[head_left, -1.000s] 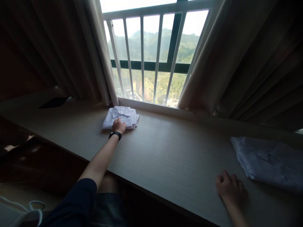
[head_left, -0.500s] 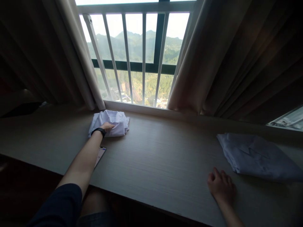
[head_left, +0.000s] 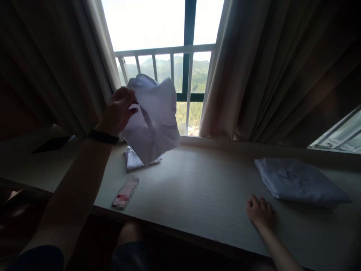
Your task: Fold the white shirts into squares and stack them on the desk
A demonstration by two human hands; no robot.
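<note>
My left hand, with a dark band on its wrist, pinches a loosely folded white shirt by its left edge and holds it up in front of the window. Below it, another folded white cloth lies on the table, partly hidden by the raised shirt. My right hand rests palm down on the table with its fingers slightly bent and apart, holding nothing. Just beyond it, to the right, lies a folded white shirt pile, not touched by the hand.
A phone, its screen partly pixelated, lies near the front edge of the pale table. Behind the table are a window with a white railing and heavy curtains. A dark flat object sits at the far left.
My left hand has lifted the shirt off the pile at the back left, up before the window. The phone is now uncovered. My right hand stays on the table. The view has tilted upward.
</note>
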